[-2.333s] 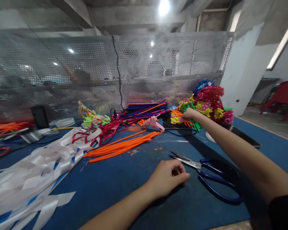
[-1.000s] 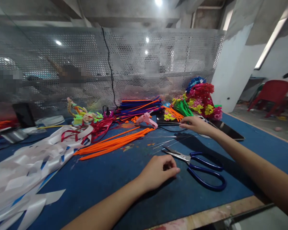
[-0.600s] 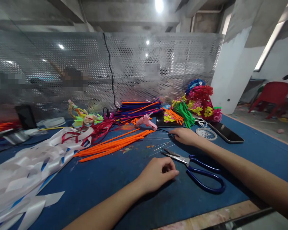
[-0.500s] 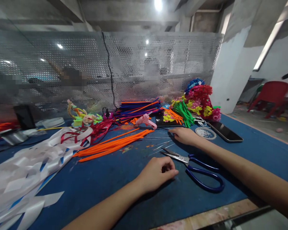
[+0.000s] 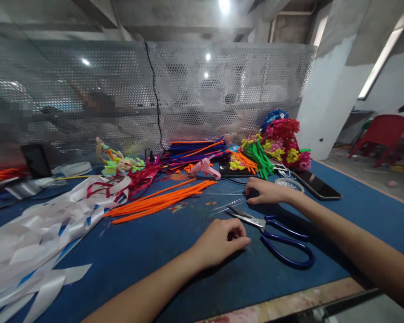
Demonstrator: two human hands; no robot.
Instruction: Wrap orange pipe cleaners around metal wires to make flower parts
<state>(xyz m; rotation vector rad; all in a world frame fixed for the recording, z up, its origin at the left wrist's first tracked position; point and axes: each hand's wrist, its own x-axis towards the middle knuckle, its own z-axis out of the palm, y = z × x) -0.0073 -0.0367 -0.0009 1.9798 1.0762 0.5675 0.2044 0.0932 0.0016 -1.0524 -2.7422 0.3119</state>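
Observation:
My left hand (image 5: 220,242) rests on the blue table, its fingers loosely curled with nothing visible in them. Just right of it lies a pair of scissors (image 5: 256,221) with dark blue handles, the blades slightly parted and pointing left. Beyond the scissors, my right hand (image 5: 269,191) is low over the table, fingers bent down and pinched at the ends of thin, shiny wires (image 5: 227,204). How many wires its fingertips hold is hidden. A pink glue gun (image 5: 205,169) lies past the wires, and a bundle of orange pipe cleaners (image 5: 161,202) lies to the left.
White ribbon (image 5: 50,233) spreads over the left side. At the back are dark blue and orange pipe cleaners (image 5: 193,151), green stems (image 5: 259,160) and colourful fuzzy flowers (image 5: 283,134). A phone (image 5: 318,184) and a round dish of white beads (image 5: 289,184) lie right.
My right hand has drawn back toward me and slightly right, its fingers now bent down at the wires, which have shifted. My left hand has stayed in place.

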